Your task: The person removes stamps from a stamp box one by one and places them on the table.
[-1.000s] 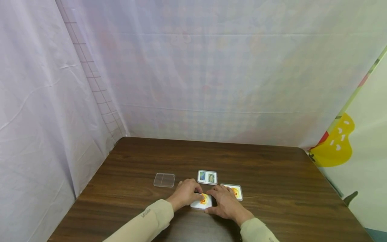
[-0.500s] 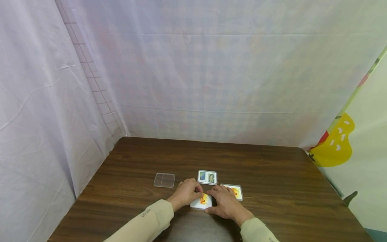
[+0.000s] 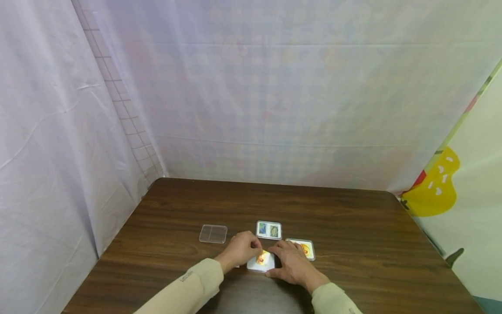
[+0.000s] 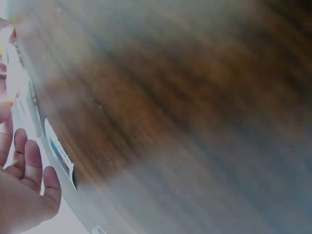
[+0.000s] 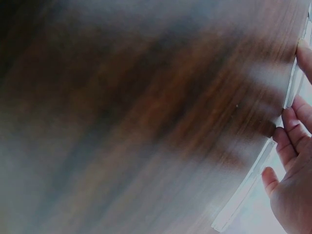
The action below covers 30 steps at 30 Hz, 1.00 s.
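Both thumb and finger of the left hand (image 3: 240,250) pinch the corner of a small orange stamp (image 3: 262,258) over a white case (image 3: 254,266); the right hand (image 3: 292,262) grips that case's right end between thumb and fingers. Just beyond lie an orange-printed case (image 3: 308,250), a green-pictured case (image 3: 269,230) and, left, a clear case (image 3: 213,234), all on the counter (image 3: 219,203).

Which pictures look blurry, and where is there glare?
Head view: clearest, with bright sheen on the orange-printed card; left wrist: tabletop smeared, white glare beside the left hand; right wrist: tabletop smeared too, dark at upper left, washed out behind the right hand.
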{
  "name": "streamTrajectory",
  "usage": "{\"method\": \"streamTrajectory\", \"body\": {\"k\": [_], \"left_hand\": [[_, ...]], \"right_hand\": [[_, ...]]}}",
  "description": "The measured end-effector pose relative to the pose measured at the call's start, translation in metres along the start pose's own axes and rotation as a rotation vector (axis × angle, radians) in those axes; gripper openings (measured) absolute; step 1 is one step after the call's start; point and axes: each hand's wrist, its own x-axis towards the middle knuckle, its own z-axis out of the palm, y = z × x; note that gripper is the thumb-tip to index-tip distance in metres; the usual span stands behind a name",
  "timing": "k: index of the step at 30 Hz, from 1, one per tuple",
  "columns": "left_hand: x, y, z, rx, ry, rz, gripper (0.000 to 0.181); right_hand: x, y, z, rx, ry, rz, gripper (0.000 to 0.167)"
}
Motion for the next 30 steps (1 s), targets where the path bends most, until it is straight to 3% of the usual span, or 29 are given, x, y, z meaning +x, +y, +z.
{"method": "streamTrajectory", "body": {"k": [8, 18, 30], "left_hand": [[-0.003, -0.005, -0.007, -0.15, -0.016, -0.028, 0.006], [-0.007, -0.006, -0.018, -0.23, -0.009, -0.049, 0.004], [-0.012, -0.01, -0.028, -0.253, 0.013, -0.077, 0.006]], "right_hand": [[0.0, 0.0, 0.0, -0.007, -0.006, 0.01, 0.064], [0.0, 0.001, 0.001, 0.002, -0.003, 0.006, 0.062], [0.0, 0.002, 0.001, -0.006, 0.009, -0.006, 0.063]]}}
